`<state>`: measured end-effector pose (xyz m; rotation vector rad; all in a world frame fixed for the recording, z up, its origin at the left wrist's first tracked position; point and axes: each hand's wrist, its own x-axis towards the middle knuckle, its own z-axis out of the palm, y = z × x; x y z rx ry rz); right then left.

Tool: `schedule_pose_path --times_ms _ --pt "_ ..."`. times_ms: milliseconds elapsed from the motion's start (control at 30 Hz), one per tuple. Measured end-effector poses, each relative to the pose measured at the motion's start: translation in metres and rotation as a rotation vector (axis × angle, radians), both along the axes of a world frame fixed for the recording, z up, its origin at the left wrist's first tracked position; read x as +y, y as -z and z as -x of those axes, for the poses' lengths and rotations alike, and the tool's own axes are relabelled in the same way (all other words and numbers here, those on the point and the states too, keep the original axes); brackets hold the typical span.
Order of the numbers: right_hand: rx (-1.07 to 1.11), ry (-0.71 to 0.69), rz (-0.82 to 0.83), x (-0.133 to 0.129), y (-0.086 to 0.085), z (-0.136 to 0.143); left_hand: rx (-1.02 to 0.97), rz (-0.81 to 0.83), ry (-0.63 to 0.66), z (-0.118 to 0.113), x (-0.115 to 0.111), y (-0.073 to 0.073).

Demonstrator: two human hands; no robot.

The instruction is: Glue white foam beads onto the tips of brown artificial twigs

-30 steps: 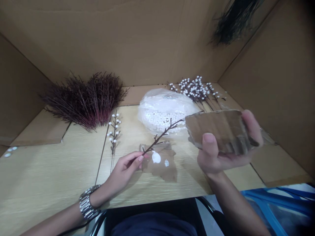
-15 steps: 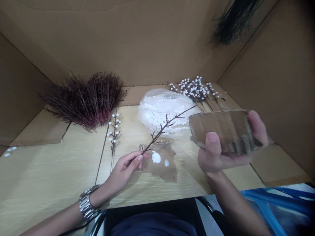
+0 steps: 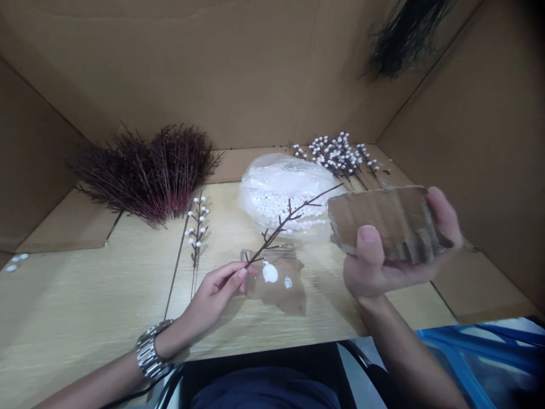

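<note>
Pinched in my left hand (image 3: 225, 287) is the lower end of a bare brown artificial twig (image 3: 276, 230), which slants up to the right. Beneath it on the table lies a torn cardboard sheet (image 3: 276, 298) with a white glue blob (image 3: 269, 272) and a smaller white smear (image 3: 288, 282). My right hand (image 3: 378, 267) grips a folded cardboard piece (image 3: 383, 218) in the air, thumb in front and fingers around its right edge. Behind the twig sits a clear plastic bag (image 3: 281, 176) of small white beads. A twig with white berries (image 3: 198, 227) rests left of centre.
A large bundle of dark brown twigs (image 3: 153, 176) lies at the back left, and several white-berried stems (image 3: 336, 153) at the back right. Cardboard walls (image 3: 238, 74) enclose the table. Dark strands (image 3: 409, 40) hang at upper right. Loose white beads (image 3: 16, 261) lie far left.
My right hand has lifted the cardboard piece very slightly. The twig's tip has shifted a little to the right; my left hand is nearly still.
</note>
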<state>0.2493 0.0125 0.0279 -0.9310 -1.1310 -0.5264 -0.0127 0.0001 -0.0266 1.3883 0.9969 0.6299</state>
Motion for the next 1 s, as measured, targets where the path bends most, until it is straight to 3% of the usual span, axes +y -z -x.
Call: schedule_pose_path --times_ms 133,333,700,1000 --pt "-0.001 0.016 0.087 -0.003 -0.001 0.003 0.003 -0.012 -0.005 -0.001 0.002 0.0" --pt "-0.013 -0.023 0.017 0.0 0.001 0.0 -0.005 -0.002 -0.002 -0.001 0.002 0.001" --pt "0.067 0.004 0.087 -0.006 -0.003 0.007 -0.013 -0.004 -0.006 0.0 0.001 0.001" --pt "-0.024 0.01 0.053 -0.001 0.0 -0.003 -0.017 0.016 -0.004 -0.001 0.001 0.002"
